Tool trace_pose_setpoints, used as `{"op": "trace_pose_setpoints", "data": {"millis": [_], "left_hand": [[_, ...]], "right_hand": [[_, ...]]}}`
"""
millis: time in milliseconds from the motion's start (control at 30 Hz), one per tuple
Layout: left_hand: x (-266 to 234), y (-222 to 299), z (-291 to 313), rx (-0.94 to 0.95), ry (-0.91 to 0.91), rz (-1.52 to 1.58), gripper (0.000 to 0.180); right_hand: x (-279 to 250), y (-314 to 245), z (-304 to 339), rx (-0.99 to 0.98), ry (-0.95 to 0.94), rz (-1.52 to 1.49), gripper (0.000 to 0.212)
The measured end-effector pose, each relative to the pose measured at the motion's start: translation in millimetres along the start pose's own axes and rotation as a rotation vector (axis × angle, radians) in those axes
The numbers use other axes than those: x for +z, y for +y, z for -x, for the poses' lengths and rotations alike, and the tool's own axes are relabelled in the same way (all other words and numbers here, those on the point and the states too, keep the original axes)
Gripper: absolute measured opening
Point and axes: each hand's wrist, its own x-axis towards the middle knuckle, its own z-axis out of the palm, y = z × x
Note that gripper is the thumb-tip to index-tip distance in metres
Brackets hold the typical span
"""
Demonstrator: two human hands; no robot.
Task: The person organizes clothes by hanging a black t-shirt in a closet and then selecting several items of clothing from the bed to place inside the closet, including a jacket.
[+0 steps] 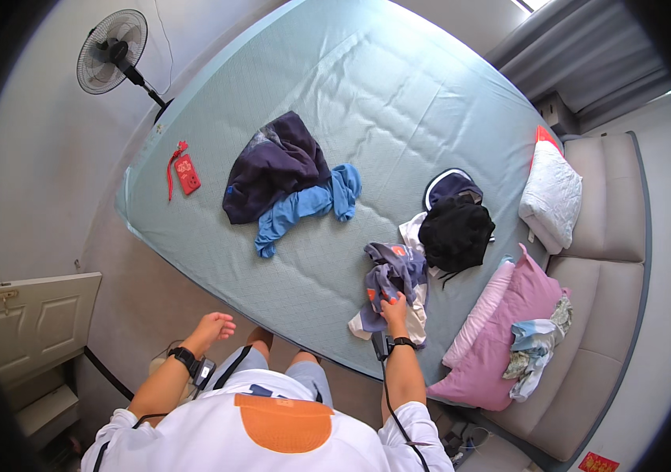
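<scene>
My right hand [393, 308] is closed on the lower part of a crumpled grey-purple garment [387, 267] with orange patches, which lies on the near right of the bed. White cloth [413, 324] shows beneath and beside it. Just beyond, a black garment [457, 234] is bunched up against a navy one with a white edge [453, 187]. My left hand [213, 325] hovers off the bed's near edge, fingers loosely apart, holding nothing. Farther left on the bed, a dark purple garment [276, 169] partly covers a bright blue one [304, 210].
A pale green sheet covers the bed [383, 102]. Pink pillows [501, 330] with patterned cloth [536, 354] lie by the padded headboard [599, 315], and a white pillow [552, 197] is farther along. A red phone-like item [187, 175] rests far left. Beyond stands a fan [115, 51].
</scene>
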Motion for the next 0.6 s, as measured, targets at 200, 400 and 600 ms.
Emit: {"op": "trace_pose_setpoints", "data": {"millis": [200, 400, 600], "left_hand": [[7.5, -8.8, -9.6, -0.133, -0.033, -0.072, 0.021], [54.8, 38.6, -26.7, -0.045, -0.145, -0.175, 0.022], [89.5, 75.8, -0.9, -0.056, -0.245, 0.081, 0.044]], "right_hand": [[21.4, 8.4, -39.7, -0.013, 0.029, 0.292, 0.09], [50.9, -17.9, -6.2, -0.209, -0.231, 0.201, 0.028], [68.4, -144.5, 199.9, -0.584, -0.656, 0.074, 0.024]]}}
